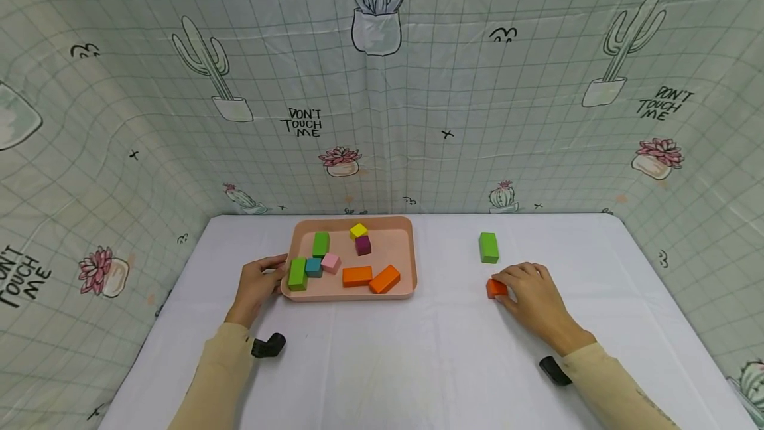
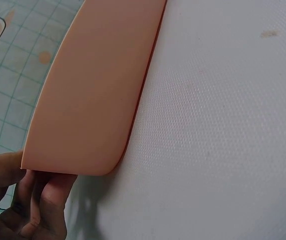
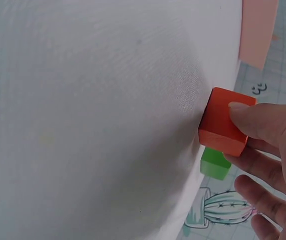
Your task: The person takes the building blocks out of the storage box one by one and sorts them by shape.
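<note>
Red block point(image 1: 494, 289) pinched in right hand point(image 1: 533, 299); left hand point(image 1: 256, 287) grips tray point(image 1: 390, 242); white tabletop point(image 1: 430, 357), cactus-print backdrop point(image 1: 442, 85).

The right hand point(image 3: 278, 132) pinches a red-orange block point(image 3: 218, 117); a green block point(image 3: 214, 165) shows just beyond it, a pink tray point(image 3: 258, 32) at upper right, the white table point(image 3: 92, 120) filling the left.

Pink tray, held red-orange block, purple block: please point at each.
Pink tray point(image 1: 392, 245), head view: bare floor, right side.
Red-orange block point(image 3: 219, 120), right wrist view: uncovered part of a face.
Purple block point(image 1: 363, 246), head view: visible middle.
</note>
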`<state>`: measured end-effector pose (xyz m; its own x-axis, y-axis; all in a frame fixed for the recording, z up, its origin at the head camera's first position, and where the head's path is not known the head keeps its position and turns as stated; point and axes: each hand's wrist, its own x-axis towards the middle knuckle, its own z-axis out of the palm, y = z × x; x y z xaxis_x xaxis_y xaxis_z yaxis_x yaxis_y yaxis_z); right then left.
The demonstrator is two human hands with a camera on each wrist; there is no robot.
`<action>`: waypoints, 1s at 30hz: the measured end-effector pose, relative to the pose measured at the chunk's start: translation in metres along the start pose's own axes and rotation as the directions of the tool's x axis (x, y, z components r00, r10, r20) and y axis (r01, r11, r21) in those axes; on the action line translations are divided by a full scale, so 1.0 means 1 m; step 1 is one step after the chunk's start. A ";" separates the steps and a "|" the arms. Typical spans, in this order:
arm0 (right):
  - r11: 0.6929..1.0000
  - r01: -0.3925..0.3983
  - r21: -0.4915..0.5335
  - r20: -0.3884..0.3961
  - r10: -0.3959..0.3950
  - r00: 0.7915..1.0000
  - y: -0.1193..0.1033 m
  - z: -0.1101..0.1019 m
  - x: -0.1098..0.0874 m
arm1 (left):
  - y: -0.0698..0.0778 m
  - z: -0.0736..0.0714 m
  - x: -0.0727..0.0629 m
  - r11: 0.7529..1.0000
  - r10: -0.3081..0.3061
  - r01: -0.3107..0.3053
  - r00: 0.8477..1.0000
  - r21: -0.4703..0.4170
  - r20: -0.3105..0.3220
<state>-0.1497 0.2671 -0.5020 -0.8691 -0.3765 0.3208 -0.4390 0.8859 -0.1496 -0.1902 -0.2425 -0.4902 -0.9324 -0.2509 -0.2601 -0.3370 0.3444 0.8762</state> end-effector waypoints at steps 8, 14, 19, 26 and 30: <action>1.000 0.012 -0.004 -0.003 -0.012 1.000 0.001 -0.003 0.004 | 0.002 0.000 -0.001 1.000 -0.004 0.004 1.000 -0.007 -0.003; 0.997 0.079 0.015 -0.077 -0.077 0.994 -0.007 -0.010 0.016 | 0.000 -0.001 -0.002 0.999 0.011 -0.010 1.000 -0.034 0.021; 0.985 0.169 0.027 -0.147 -0.164 0.975 -0.018 -0.014 0.031 | -0.002 -0.002 -0.001 0.999 0.011 -0.010 1.000 -0.046 0.025; 0.978 0.207 0.020 -0.119 -0.203 0.972 -0.038 -0.012 0.049 | -0.003 0.000 -0.001 0.999 0.009 -0.009 1.000 -0.045 0.019; 0.972 0.232 0.023 -0.117 -0.228 0.967 -0.050 -0.010 0.059 | -0.002 0.000 0.000 0.999 0.012 -0.011 1.000 -0.046 0.016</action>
<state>-0.1764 0.2032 -0.4667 -0.7134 -0.5340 0.4538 -0.6339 0.7679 -0.0928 -0.1891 -0.2434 -0.4922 -0.9384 -0.2325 -0.2557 -0.3200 0.3050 0.8970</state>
